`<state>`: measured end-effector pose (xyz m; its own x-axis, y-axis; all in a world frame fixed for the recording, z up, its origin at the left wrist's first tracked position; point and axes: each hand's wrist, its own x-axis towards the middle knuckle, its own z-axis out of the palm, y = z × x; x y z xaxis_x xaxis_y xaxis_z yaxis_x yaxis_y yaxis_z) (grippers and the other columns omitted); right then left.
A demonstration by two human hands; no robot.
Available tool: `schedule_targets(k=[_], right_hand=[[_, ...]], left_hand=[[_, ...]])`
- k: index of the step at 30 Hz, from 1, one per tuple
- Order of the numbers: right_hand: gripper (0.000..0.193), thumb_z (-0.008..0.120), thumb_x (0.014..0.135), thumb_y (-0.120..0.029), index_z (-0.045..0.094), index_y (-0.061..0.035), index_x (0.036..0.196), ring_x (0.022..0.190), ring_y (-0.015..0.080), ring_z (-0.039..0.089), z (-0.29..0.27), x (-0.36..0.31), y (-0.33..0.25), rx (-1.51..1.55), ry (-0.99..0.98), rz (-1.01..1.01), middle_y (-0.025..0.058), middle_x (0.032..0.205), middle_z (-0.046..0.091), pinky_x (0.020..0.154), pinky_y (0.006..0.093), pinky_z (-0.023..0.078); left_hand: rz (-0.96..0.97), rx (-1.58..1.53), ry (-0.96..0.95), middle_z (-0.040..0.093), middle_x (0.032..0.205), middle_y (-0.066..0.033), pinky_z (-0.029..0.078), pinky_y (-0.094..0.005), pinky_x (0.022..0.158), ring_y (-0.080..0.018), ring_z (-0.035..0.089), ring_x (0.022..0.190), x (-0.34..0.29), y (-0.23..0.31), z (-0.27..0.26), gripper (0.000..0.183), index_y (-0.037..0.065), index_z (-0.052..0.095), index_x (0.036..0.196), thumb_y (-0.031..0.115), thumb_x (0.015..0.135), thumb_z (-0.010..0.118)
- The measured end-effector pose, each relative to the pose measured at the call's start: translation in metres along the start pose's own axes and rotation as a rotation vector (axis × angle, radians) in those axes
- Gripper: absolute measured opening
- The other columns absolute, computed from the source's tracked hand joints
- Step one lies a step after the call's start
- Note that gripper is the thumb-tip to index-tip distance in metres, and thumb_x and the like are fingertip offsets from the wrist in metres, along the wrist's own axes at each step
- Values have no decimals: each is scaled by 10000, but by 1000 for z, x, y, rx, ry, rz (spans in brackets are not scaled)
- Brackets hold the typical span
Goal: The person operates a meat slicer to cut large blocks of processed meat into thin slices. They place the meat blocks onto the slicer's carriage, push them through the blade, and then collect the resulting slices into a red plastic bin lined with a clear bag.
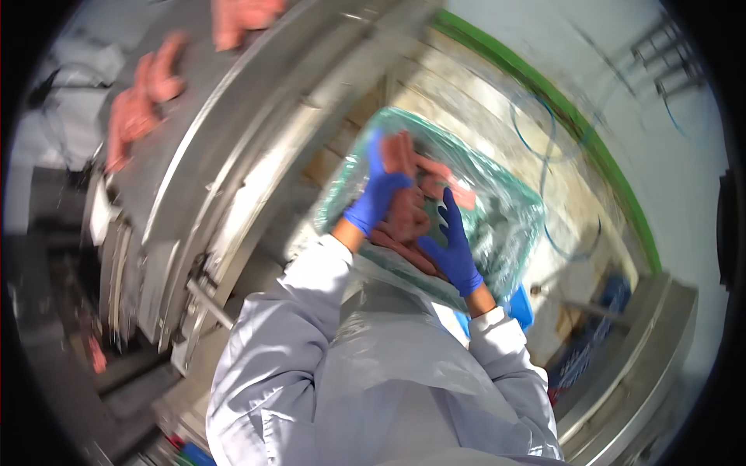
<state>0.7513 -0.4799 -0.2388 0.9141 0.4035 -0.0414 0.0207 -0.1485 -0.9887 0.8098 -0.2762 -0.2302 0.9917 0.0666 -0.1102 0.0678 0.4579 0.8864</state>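
Note:
Pinkish-red sausages [402,213] lie in a heap inside a green crate lined with clear plastic [497,179], in front of my body. Both hands wear blue gloves and are over the crate. My left hand [379,186] is along the left side of the heap, fingers stretched out and thumb apart, somewhat blurred. It looks to be touching the sausages, which blur beside it. At the heap's right side, my right hand [452,247] has its fingers spread and grips nothing. The sausages partly hide the crate's bottom.
A steel conveyor or table [206,132] runs along the left, with more sausages [140,109] on it. Another steel structure [645,357] stands at the lower right. A blue hose [548,225] hangs over the tiled floor. Something bright blue [519,307] shows beside the crate.

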Motion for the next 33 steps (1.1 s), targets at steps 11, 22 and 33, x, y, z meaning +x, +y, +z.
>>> schedule_targets(k=[11,22,33], right_hand=[[984,564,647,64,139,-80,1523,1052,139,511,183,32,-184,555,-680,-145,70,1345,434,789,283,465],[1027,759,635,-224,222,35,1471,1291,284,453,473,93,-333,-323,-1011,-670,227,1396,450,1050,340,365],[724,753,643,-254,502,-13,1278,982,318,647,799,111,-300,-863,-986,-894,191,1081,665,869,382,497]], left_hand=[[736,491,550,149,1521,-214,183,-400,1146,-315,194,1410,-218,209,-28,1060,16,-42,1502,265,814,725],[1083,1030,2162,364,1458,-127,196,-354,1128,-211,311,1353,-746,307,-180,662,46,286,1474,174,908,606],[790,544,1707,578,1195,-73,386,-309,976,-164,528,1095,-847,246,-293,579,-19,498,1289,170,790,724]])
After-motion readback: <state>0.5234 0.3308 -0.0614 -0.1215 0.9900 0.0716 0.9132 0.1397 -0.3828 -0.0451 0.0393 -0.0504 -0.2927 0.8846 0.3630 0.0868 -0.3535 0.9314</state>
